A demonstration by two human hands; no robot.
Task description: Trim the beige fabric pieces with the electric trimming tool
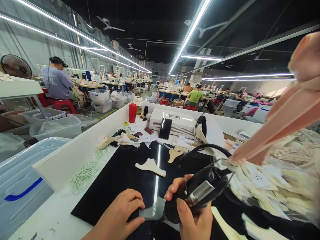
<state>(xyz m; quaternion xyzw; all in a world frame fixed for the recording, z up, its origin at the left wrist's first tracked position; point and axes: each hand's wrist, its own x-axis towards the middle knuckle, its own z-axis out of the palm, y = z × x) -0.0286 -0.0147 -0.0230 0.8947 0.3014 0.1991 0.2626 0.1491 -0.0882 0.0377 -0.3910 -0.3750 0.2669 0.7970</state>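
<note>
My right hand (193, 213) grips a black handheld tool (200, 191) with a metal plate and a black cord looping up behind it. Its lower end sits on a small grey fabric piece (152, 213) lying on the glossy black work mat (120, 176). My left hand (120, 215) rests palm down on the mat, fingertips pressed on the left edge of that grey piece. A cream cut piece (151, 165) lies farther up the mat.
A white box-shaped machine (175, 123) with a dark phone (165, 128) leaning on it stands at the back. A red cup (132, 112), scattered cut pieces, white cord (87, 170) and a heap of cream pieces (272, 180) surround the mat. Peach fabric (282, 116) hangs at right. Other workers sit farther off.
</note>
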